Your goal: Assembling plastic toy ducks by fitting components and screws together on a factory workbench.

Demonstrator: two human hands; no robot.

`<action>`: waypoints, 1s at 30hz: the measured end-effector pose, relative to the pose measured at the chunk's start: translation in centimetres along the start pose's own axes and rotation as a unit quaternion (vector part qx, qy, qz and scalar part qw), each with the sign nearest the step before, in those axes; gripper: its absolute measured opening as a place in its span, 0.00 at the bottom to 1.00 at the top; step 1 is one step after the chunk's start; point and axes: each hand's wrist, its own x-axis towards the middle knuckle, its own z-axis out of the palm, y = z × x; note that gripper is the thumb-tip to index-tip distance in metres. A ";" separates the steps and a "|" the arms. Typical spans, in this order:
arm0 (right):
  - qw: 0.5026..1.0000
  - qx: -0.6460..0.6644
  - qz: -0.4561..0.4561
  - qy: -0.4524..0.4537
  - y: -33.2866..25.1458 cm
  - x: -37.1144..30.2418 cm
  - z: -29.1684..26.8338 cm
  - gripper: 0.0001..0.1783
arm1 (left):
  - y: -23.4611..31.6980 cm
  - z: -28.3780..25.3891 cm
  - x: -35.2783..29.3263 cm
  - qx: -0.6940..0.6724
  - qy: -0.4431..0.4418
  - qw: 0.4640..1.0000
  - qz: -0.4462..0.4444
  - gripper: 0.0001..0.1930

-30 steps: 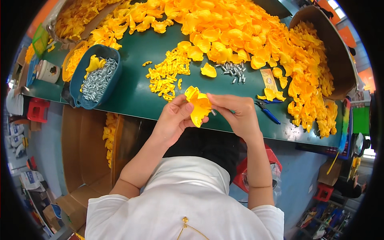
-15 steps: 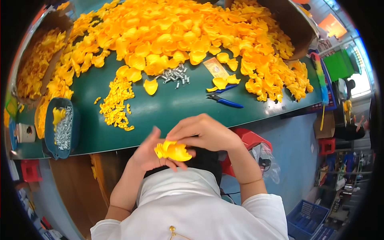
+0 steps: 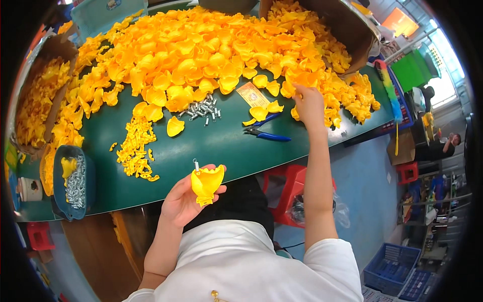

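Observation:
My left hand [image 3: 182, 200] holds a yellow plastic shell [image 3: 205, 182] above the table's near edge. The shell is hollow, with a scalloped rim and a narrow ribbed end pointing toward me. A small metal spring [image 3: 196, 165] stands up at its far left edge, by my fingers. Stretched out to the right, my right hand [image 3: 309, 106] is at the front of the big heap of yellow shells [image 3: 191, 50]. Its fingers are closed on the edge of one yellow shell [image 3: 305, 78]; the fingertips are partly hidden.
Loose springs [image 3: 205, 107] and small yellow clips [image 3: 135, 146] lie on the green table [image 3: 176, 146]. Blue-handled cutters [image 3: 271, 135] and a printed card [image 3: 251, 94] lie mid-table. A dark bin [image 3: 75, 186] of springs stands left, a cardboard box [image 3: 359, 25] far right, a red stool [image 3: 292, 194] below.
My right hand has left the shell near my lap and reached to the heap at the right. My left hand has kept the shell and turned it upright, its hollow showing.

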 end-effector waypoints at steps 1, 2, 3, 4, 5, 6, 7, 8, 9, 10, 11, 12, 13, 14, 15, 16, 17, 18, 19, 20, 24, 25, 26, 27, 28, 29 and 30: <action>0.995 0.089 0.003 0.042 0.2 -0.2 0.1 0.17 | 0.1 0.3 0.1 0.017 0.004 1.000 0.005 0.27; 0.995 0.094 0.001 0.037 -0.7 -0.4 -0.1 0.17 | 0.2 0.4 0.0 0.034 0.014 0.999 0.014 0.28; 0.983 0.176 0.038 0.037 -2.2 -0.5 -1.0 0.18 | 0.4 0.2 -0.1 0.033 0.021 0.999 0.020 0.28; 0.963 0.257 0.075 0.036 -3.7 -0.8 -1.8 0.18 | 0.4 0.0 -0.2 0.024 0.023 0.999 0.030 0.29; 0.961 0.266 0.072 0.027 -5.1 -1.4 -2.5 0.18 | 0.5 0.0 -0.4 0.015 0.027 0.999 0.043 0.30; 0.901 0.420 0.106 -0.027 -6.5 -2.4 -3.4 0.18 | 0.7 0.0 -0.2 0.026 0.033 0.998 0.049 0.30; 0.809 0.565 0.139 -0.085 -7.9 -3.7 -3.7 0.18 | 0.7 -0.2 -0.2 0.025 0.046 0.997 0.060 0.30; 0.802 0.560 0.118 -0.169 -9.0 -5.2 -3.9 0.18 | 0.8 -0.5 -0.2 0.053 0.027 0.996 0.066 0.31; 0.789 0.553 0.095 -0.249 -10.1 -6.5 -3.8 0.17 | 1.0 -0.6 -0.1 0.083 0.007 0.994 0.069 0.32; 0.811 0.509 0.086 -0.274 -11.4 -7.9 -3.3 0.17 | 1.1 0.1 0.0 0.075 0.023 0.994 0.077 0.34; 0.857 0.432 0.047 -0.278 -12.1 -8.6 -3.0 0.17 | 1.1 0.2 0.0 0.077 0.032 0.993 0.083 0.34; 0.902 0.362 0.003 -0.235 -12.6 -9.4 -2.1 0.17 | 1.2 0.3 0.0 0.089 0.031 0.991 0.095 0.36; 0.938 0.288 -0.040 -0.187 -13.0 -10.0 -1.5 0.17 | 1.3 0.4 -0.2 0.101 0.029 0.989 0.107 0.37; 0.936 0.294 -0.045 -0.191 -13.4 -10.3 -1.4 0.17 | 1.5 0.6 -0.4 0.091 0.045 0.989 0.108 0.40; 0.938 0.303 -0.051 -0.161 -13.7 -10.6 -1.3 0.18 | 1.6 0.6 -0.7 0.092 0.049 0.988 0.114 0.40; 0.939 0.312 -0.056 -0.131 -14.0 -10.8 -1.3 0.19 | 1.7 0.6 -0.9 0.115 0.051 0.985 0.120 0.41; 0.938 0.316 -0.057 -0.134 -14.8 -11.3 -1.5 0.19 | 1.6 0.5 -1.2 0.136 0.052 0.982 0.123 0.42; 0.933 0.319 -0.084 -0.147 -15.9 -11.7 -1.9 0.21 | 1.5 0.6 -1.3 0.137 0.057 0.981 0.126 0.42; 0.927 0.322 -0.111 -0.160 -16.6 -11.9 -2.0 0.23 | 1.5 0.7 -1.3 0.168 0.062 0.973 0.142 0.42; 0.939 0.266 -0.155 -0.154 -16.8 -11.9 -1.2 0.28 | 1.4 0.9 -1.4 0.200 0.066 0.965 0.157 0.43; 0.858 0.469 -0.048 -0.207 -17.4 -11.1 -2.6 0.30 | 1.3 1.4 -1.7 0.290 0.109 0.933 0.183 0.46; 0.776 0.583 0.007 -0.241 -17.9 -11.2 -3.5 0.28 | 1.3 1.3 -1.8 0.300 0.094 0.927 0.203 0.43; 0.762 0.600 -0.023 -0.244 -18.2 -11.1 -4.3 0.28 | 1.4 1.5 -1.8 0.311 0.076 0.922 0.220 0.41; 0.747 0.615 -0.054 -0.247 -18.5 -11.1 -4.9 0.28 | 1.4 1.5 -1.8 0.313 0.078 0.920 0.221 0.41; 0.752 0.608 -0.064 -0.247 -18.8 -11.3 -5.2 0.28 | 1.4 1.4 -1.9 0.315 0.065 0.920 0.222 0.41; 0.750 0.610 -0.064 -0.247 -19.1 -11.5 -5.3 0.28 | 1.2 1.3 -1.9 0.316 0.051 0.920 0.224 0.40; 0.736 0.627 -0.047 -0.250 -19.3 -11.7 -5.2 0.28 | 1.3 1.4 -1.9 0.316 0.045 0.922 0.219 0.41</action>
